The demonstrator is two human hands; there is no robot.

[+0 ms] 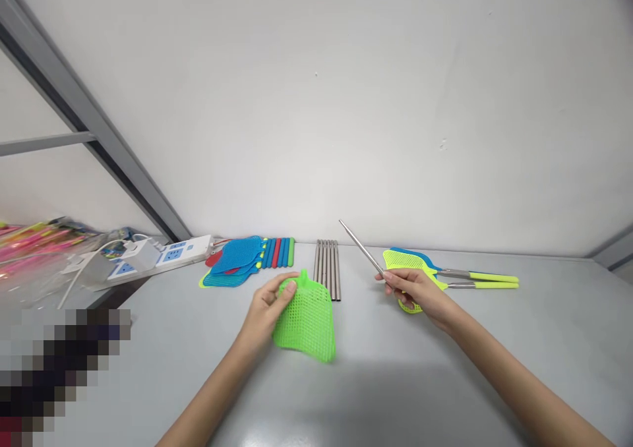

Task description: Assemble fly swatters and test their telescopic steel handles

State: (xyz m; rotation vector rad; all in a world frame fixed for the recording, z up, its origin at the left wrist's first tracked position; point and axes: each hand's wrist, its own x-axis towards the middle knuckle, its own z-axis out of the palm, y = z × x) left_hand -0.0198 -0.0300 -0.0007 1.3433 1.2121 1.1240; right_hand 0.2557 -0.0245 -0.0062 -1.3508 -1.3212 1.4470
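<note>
My left hand [271, 305] pinches a green fly swatter head [307, 318] by its upper left edge, with the short neck pointing up. In my right hand [408, 287] is a thin metal rod [360, 244], gripped near its lower end and slanting up to the left. The rod and the green head are apart. Between my hands, further back, several metal rods [327, 266] lie side by side on the table. Behind my right hand lie fly swatters with rods and yellow grips [494, 281]; their yellow head [403, 260] is partly covered by the hand.
Blue swatter heads [237, 256] are stacked at the back left, with red and yellow ones partly beneath. Beside them lies a row of coloured handle grips [278, 252]. A white power strip [185, 254] with plugs and plastic-wrapped items [44, 262] are further left. A wall [376, 104] closes off the back.
</note>
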